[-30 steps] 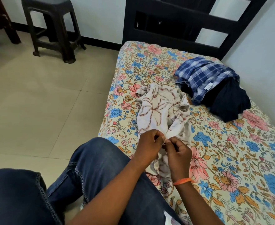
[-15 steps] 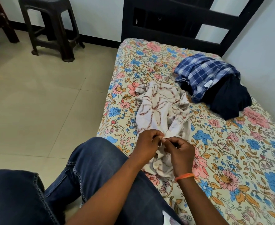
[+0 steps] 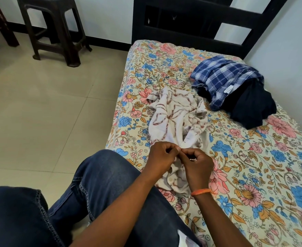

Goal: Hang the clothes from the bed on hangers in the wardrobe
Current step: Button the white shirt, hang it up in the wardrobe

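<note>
Nearest the camera were the person's knees in blue jeans (image 3: 102, 184), at the bed's edge. Just beyond them the left hand (image 3: 160, 157) and the right hand (image 3: 197, 164) met, fingertips almost touching, each with fingers curled and pinching a small fold of the white patterned shirt (image 3: 175, 118) at its near end (probably a button or the placket, though the spot was too small to tell). An orange band (image 3: 201, 192) circled the right wrist.

The shirt lay crumpled on the floral bedsheet (image 3: 253, 175), its long axis running away from the hands toward the headboard (image 3: 209, 24), with a little cloth also trailing under the wrists. Both hands were equally near the pinched spot; the bulk of the garment lay straight ahead of them, so lifting it would likely mean drawing it up and toward the body.

Farther off and to the right, well apart from the shirt, a blue checked shirt (image 3: 223, 77) rested on a dark garment (image 3: 251, 106). A white label showed on the checked shirt, its writing unreadable. Across the tiled floor stood a dark stool (image 3: 55, 29). No wardrobe or hanger was in view.
</note>
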A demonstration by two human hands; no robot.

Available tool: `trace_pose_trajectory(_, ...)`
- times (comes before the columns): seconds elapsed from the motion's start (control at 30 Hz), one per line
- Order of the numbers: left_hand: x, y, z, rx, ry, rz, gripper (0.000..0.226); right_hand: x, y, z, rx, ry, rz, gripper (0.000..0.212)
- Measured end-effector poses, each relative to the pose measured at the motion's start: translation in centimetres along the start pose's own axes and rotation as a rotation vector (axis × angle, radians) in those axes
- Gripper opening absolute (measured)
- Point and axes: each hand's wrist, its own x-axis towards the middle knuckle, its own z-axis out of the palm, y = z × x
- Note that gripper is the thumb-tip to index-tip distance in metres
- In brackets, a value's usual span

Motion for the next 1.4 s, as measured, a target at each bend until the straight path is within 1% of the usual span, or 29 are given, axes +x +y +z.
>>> trace_pose_trajectory(0.17,0.7,-1.0,0.2,0.033,-0.02,-0.009,0.02,0.1,0.1,0.0,0.009,-0.035,-0.005,0.011)
trace_pose_trajectory(0.27,0.9,-1.2,0.2,0.076,-0.037,-0.033,0.023,0.2,-0.1,-0.2,0.071,-0.1,0.065,0.012)
trace_pose_trajectory(0.37,1.3,-1.6,0.4,0.158,-0.034,-0.065,0.022,0.1,-0.4,-0.3,0.279,-0.16,0.229,0.012)
trace_pose_trajectory(0.47,1.6,-2.0,0.4,0.262,-0.036,-0.067,0.022,-0.3,-0.5,0.0,0.515,-0.165,0.382,0.014)
trace_pose_trajectory(0.63,1.7,-2.1,0.3,0.241,-0.08,-0.104,0.02,-0.2,-0.6,0.4,0.719,-0.215,0.555,0.021)
trace_pose_trajectory(0.7,1.9,-2.2,0.4,0.209,-0.082,-0.12,0.021,0.4,-0.3,0.3,0.806,-0.255,0.64,0.029)
trace_pose_trajectory(0.73,1.9,-2.3,0.4,0.192,-0.083,-0.129,0.021,0.6,-0.1,0.2,0.85,-0.27,0.677,0.029)
trace_pose_trajectory(0.87,1.8,-2.3,0.6,0.041,-0.125,-0.192,0.023,0.8,0.6,0.1,0.929,-0.317,0.757,0.023)
trace_pose_trajectory(1.0,1.7,-2.4,0.8,-0.095,-0.126,-0.267,0.025,0.9,1.0,0.3,0.952,-0.341,0.775,0.021)
trace_pose_trajectory(1.13,1.7,-2.2,0.7,-0.258,-0.132,-0.325,0.026,1.4,0.9,0.4,0.967,-0.358,0.778,0.037)
trace_pose_trajectory(1.23,1.7,-1.9,0.5,-0.315,-0.144,-0.372,0.026,1.7,0.8,0.3,0.996,-0.363,0.79,0.025)
trace_pose_trajectory(1.33,1.8,-1.9,0.3,-0.357,-0.156,-0.397,0.025,1.8,0.8,0.5,1.006,-0.377,0.794,0.028)
trace_pose_trajectory(1.4,1.8,-1.9,0.2,-0.35,-0.143,-0.384,0.022,1.8,0.8,0.6,0.974,-0.388,0.78,0.03)
